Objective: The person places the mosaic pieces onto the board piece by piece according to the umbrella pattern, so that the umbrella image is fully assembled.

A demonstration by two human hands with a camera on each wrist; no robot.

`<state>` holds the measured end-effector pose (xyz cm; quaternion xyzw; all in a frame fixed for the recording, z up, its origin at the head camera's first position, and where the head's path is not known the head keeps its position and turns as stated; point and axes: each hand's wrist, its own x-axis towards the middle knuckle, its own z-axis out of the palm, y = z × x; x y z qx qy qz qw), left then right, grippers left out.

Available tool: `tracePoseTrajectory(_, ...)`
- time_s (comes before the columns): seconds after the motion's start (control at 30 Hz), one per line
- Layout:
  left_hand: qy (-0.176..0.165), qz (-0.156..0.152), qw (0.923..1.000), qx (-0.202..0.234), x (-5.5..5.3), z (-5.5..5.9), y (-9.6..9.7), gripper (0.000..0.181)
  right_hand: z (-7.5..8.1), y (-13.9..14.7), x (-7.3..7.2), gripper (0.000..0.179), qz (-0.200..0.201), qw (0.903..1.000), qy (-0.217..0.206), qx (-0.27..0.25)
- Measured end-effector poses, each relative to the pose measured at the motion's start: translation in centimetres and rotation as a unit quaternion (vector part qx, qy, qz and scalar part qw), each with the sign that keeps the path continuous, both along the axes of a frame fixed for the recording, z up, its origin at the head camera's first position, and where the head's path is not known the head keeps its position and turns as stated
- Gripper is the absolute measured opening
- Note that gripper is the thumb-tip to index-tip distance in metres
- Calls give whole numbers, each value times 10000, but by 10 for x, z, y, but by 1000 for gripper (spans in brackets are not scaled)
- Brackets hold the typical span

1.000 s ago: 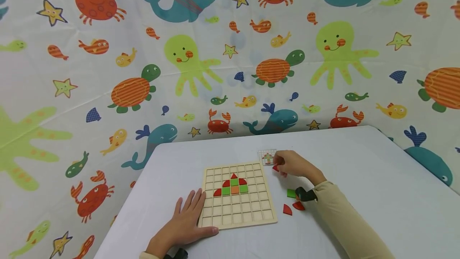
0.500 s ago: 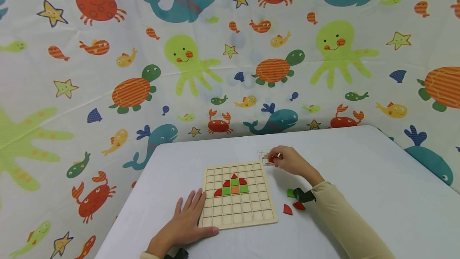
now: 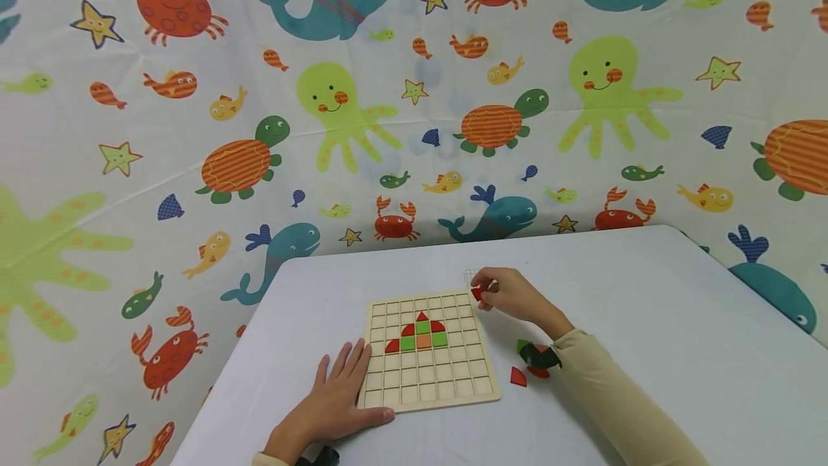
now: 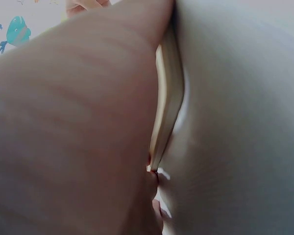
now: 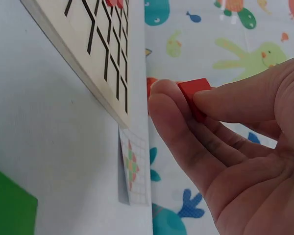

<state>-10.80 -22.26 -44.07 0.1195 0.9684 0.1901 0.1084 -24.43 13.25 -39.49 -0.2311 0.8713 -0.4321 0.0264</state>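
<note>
Red piece (image 5: 194, 85) is pinched in my right hand (image 3: 514, 295), near the far right corner of the board (image 3: 446, 372); my left hand (image 3: 338, 398) lies spread against its left edge. Placing seems in hand; next needs, I judge, careful lining up.

Can read no text, label, brand, number or sign: not on the gridded card (image 5: 134, 171), the wooden board (image 3: 427, 372), the red piece (image 5: 195, 86) or the patterned backdrop (image 3: 414, 113).

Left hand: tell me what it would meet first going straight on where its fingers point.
Likely the wooden grid board, at its left edge; the left hand seems against it, though depth is unclear.
</note>
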Motion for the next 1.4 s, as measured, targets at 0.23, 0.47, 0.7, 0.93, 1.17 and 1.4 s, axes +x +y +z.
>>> tracePoseTrajectory(0.23,-8,21,10000,-28,1,0,1,126,-3,-15,7,28,655,9978,74,-53)
tracePoseTrajectory(0.47,-1,8,10000,63,2,-1,0,126,-8,-32,15,16,939,9925,740,261)
tracePoseTrajectory(0.7,-1,-6,10000,41,3,-2,0,126,-13,-45,27,11,1035,9922,573,386)
tracePoseTrajectory(0.93,-16,35,10000,68,3,-2,1,127,-15,-52,34,8,1118,9921,420,393)
tracePoseTrajectory(1.17,4,17,10000,76,4,-2,1,127,-20,-55,32,10,1246,9912,337,297)
tracePoseTrajectory(1.4,-29,43,10000,68,3,-1,0,129,-25,-57,31,12,1344,9894,396,394)
